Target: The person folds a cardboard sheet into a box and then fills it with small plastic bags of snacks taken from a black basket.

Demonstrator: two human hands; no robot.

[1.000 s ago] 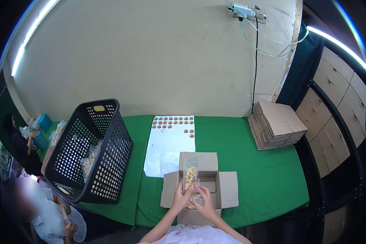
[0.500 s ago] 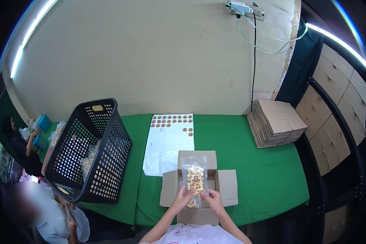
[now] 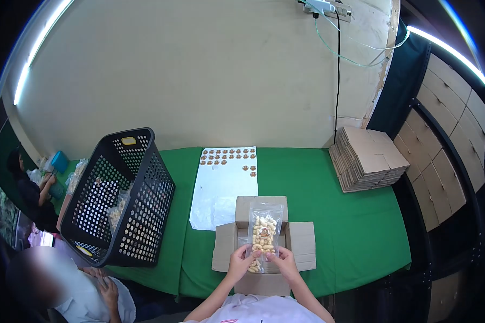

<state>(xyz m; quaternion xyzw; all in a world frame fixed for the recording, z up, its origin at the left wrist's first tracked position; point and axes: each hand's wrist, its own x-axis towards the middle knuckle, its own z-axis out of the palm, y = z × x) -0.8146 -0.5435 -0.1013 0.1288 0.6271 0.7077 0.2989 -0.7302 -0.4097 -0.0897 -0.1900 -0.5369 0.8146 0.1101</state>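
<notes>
A clear pouch of pale, curved snack pieces (image 3: 265, 230) with a small orange-brown sticker is held upright over an open cardboard box (image 3: 302, 245). My left hand (image 3: 241, 262) grips its lower left edge, and my right hand (image 3: 283, 262) pinches the lower right, fingers closed on both sides. Beneath them, part of another pouch (image 3: 255, 266) shows inside the box, whose flaps are folded outward. Behind the box lies a white sticker sheet (image 3: 221, 183) with rows of round stickers along its top and right.
A tall black perforated basket (image 3: 145, 215) with pouches inside stands on the green-covered table (image 3: 355, 237) at left. Flattened cartons (image 3: 369, 161) are stacked at back right. One person (image 3: 86, 290) sits at lower left; another person (image 3: 35, 188) is farther back.
The pouch has shifted slightly right in my hands, and its sticker shows more clearly. The seated person at lower left has moved a little to the right.
</notes>
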